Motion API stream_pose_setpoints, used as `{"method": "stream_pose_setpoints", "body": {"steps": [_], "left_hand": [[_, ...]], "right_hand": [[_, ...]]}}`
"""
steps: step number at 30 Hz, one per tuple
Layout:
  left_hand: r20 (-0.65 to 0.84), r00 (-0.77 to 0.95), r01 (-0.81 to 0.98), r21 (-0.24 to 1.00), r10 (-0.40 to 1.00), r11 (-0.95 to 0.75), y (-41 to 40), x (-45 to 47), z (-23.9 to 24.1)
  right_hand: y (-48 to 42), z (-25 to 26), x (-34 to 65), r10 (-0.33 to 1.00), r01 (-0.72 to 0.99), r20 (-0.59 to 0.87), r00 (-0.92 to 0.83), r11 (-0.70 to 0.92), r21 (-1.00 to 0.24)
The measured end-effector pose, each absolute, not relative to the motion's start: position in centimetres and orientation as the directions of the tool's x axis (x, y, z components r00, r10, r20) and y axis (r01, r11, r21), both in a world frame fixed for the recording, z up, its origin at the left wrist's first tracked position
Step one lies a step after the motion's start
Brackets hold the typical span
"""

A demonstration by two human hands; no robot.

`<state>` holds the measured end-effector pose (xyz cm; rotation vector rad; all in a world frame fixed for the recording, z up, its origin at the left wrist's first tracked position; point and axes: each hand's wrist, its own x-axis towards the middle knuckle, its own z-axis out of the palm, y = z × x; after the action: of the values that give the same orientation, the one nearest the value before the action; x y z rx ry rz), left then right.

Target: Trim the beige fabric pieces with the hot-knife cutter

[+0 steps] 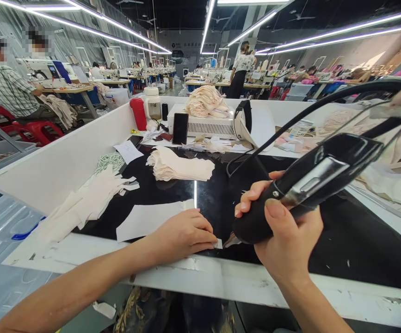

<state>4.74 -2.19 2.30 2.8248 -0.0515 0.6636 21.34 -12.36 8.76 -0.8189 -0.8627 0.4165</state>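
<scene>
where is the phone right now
In the head view, the phone is upright, slightly left of centre, in front of the white vented box and beyond the stack of cream pieces.

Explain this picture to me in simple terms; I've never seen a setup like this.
There is no robot here. The single picture comes from a camera worn on a person's head, looking forward and down at two bare hands. The right hand grips a black hand tool with a silver panel. The left hand rests palm down by the table's near edge, over the end of a white piece. On the black tabletop lie a stack of cream cloth and, to the left, a loose pile of pale strips.
</scene>
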Motion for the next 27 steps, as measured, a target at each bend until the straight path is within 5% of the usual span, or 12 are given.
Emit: {"method": "stream_pose_setpoints", "body": {"steps": [9, 27], "left_hand": [[0.448, 0.888, -0.082, 0.376, 0.103, -0.923, -2.4, 4.7, 2.6], [0.489, 0.861, 0.009, 0.263, 0.141, -0.965, -3.0, 5.8, 1.3]], "right_hand": [[-12.5, 8.1, 21.3, 0.636, 0.006, 0.493, 0.594, 0.610, -0.793], [-12.5, 7.7, 21.3, 0.624, 0.017, 0.498, 0.602, 0.613, -0.790]]}}
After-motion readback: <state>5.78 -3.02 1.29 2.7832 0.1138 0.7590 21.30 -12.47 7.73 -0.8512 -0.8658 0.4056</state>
